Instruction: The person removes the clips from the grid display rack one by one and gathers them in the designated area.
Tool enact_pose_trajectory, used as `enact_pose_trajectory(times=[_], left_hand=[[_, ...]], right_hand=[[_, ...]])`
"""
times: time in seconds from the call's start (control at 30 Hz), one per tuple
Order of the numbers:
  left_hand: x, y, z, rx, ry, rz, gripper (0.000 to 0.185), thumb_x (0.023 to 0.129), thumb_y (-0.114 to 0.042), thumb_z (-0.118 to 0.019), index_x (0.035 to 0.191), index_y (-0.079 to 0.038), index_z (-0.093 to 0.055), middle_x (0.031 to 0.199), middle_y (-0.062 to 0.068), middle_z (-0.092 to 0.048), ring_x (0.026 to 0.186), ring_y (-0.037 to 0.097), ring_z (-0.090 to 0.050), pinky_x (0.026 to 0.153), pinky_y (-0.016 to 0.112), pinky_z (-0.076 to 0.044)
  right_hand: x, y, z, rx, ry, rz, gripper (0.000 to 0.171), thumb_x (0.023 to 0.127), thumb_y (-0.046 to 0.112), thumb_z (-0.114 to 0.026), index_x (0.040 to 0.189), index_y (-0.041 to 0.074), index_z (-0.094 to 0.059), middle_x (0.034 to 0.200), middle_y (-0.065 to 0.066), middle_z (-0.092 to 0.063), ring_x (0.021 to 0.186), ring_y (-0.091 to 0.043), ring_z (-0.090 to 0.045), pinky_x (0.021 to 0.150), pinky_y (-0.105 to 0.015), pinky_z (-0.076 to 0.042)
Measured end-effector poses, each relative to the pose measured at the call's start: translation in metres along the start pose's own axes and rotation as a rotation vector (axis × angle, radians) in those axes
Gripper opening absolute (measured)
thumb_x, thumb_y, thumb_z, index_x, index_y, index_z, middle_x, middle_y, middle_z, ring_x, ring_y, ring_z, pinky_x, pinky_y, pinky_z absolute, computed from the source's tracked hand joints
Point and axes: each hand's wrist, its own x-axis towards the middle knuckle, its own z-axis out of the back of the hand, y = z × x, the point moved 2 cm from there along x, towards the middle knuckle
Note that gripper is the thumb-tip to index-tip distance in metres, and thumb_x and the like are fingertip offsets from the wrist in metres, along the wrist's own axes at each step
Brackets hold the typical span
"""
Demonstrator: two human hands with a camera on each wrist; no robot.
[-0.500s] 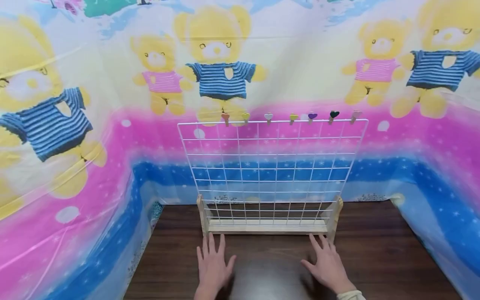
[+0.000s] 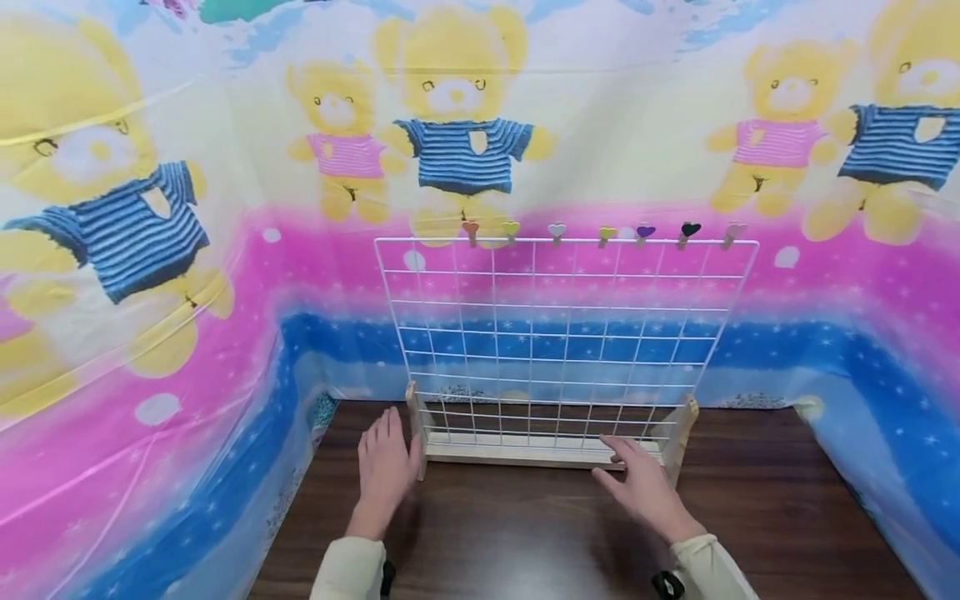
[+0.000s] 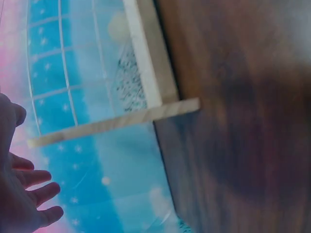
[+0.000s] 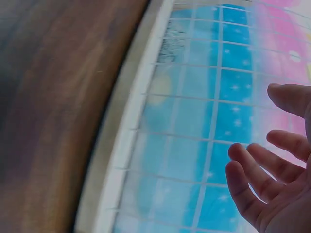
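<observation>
A white wire grid panel [image 2: 531, 333] stands upright in a wooden base [image 2: 517, 454] with an upright at each end. Along its top wire sits a row of small heart clothespins, among them a red one [image 2: 470, 229], a white one [image 2: 557, 230] and a dark green one [image 2: 690, 230]. My left hand [image 2: 386, 467] hovers just left of the base's left upright [image 3: 116, 122], fingers extended and holding nothing. My right hand [image 2: 647, 487] is in front of the right part of the base, fingers loosely spread and empty; the right wrist view shows its relaxed fingers [image 4: 262, 179] before the grid.
The stand is on a dark brown wooden table [image 2: 525, 533]. Behind and beside it hangs a cloth backdrop [image 2: 615, 158] with printed bears and pink and blue bands, close to the table's back and side edges.
My left hand has moved forward and left, from in front of the base to beside its left upright. My right hand has moved forward a little. The head view has shifted slightly left.
</observation>
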Motion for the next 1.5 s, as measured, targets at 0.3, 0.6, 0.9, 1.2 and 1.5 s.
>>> enact_pose_trajectory(times=[0.3, 0.6, 0.9, 1.2, 1.5], left_hand=[[0.046, 0.01, 0.014, -0.054, 0.112, 0.018, 0.058, 0.099, -0.031, -0.047, 0.14, 0.008, -0.034, 0.137, 0.028, -0.041, 0.124, 0.043, -0.04, 0.098, 0.057, -0.032], [0.071, 0.016, 0.007, -0.202, 0.176, 0.02, 0.054, 0.103, -0.03, -0.037, 0.142, 0.007, -0.031, 0.139, 0.029, -0.038, 0.127, 0.043, -0.037, 0.102, 0.055, -0.03], [0.077, 0.01, -0.005, -0.362, 0.214, -0.005, 0.038, 0.104, -0.021, -0.037, 0.135, 0.0, -0.043, 0.127, 0.023, -0.05, 0.118, 0.037, -0.047, 0.096, 0.053, -0.037], [0.068, 0.013, -0.014, -0.401, 0.238, 0.054, 0.043, 0.105, -0.024, -0.032, 0.143, -0.005, -0.035, 0.133, 0.019, -0.048, 0.122, 0.035, -0.046, 0.096, 0.052, -0.038], [0.065, 0.008, -0.022, -0.337, 0.267, 0.094, 0.048, 0.106, -0.028, -0.026, 0.149, -0.009, -0.022, 0.128, 0.023, -0.052, 0.109, 0.041, -0.055, 0.088, 0.055, -0.043]], right_hand=[[0.036, 0.034, 0.023, -0.002, -0.002, 0.092, 0.047, 0.085, 0.026, -0.072, 0.127, 0.009, -0.059, 0.114, -0.008, -0.062, 0.089, -0.02, -0.062, 0.071, -0.039, -0.051], [0.071, 0.075, 0.051, 0.039, 0.004, 0.181, 0.048, 0.088, 0.025, -0.07, 0.131, 0.009, -0.056, 0.113, -0.006, -0.06, 0.079, -0.014, -0.061, 0.066, -0.032, -0.051], [0.102, 0.116, 0.079, 0.074, -0.035, 0.302, 0.048, 0.087, 0.021, -0.071, 0.13, 0.007, -0.056, 0.124, -0.01, -0.056, 0.077, -0.013, -0.062, 0.068, -0.033, -0.053], [0.132, 0.163, 0.111, 0.111, -0.093, 0.408, 0.047, 0.089, 0.018, -0.069, 0.132, 0.006, -0.054, 0.118, -0.009, -0.058, 0.073, -0.011, -0.06, 0.067, -0.03, -0.052], [0.169, 0.214, 0.139, 0.148, -0.145, 0.488, 0.041, 0.09, 0.015, -0.066, 0.128, 0.002, -0.056, 0.118, -0.012, -0.058, 0.067, -0.013, -0.057, 0.068, -0.028, -0.052]])
